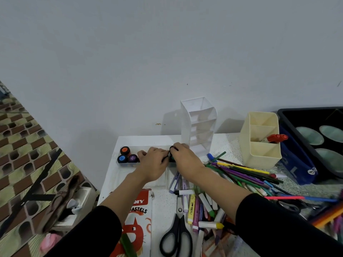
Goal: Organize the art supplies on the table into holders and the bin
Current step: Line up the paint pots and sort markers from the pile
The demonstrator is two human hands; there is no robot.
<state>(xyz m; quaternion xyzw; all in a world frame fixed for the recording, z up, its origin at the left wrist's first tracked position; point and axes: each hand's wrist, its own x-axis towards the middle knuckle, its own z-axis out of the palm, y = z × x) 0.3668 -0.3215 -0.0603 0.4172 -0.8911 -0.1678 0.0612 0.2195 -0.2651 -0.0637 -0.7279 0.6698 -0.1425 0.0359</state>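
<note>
On the white surface [163,197], fingers of my right hand [183,156] pinched a small round black-lidded paint pot [172,149] at the clear plastic tray [128,165]. It seemed light and rigid, best held around the lid. For my left hand [154,161], I could not tell.

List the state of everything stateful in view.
left hand, on the tray, hold unclear
right hand, pinches a dark paint pot
three paint pots, capped, in tray
white tiered holder, upright, looks empty
cream holder, upright, red-capped marker inside
scissors, closed, lying flat
</note>
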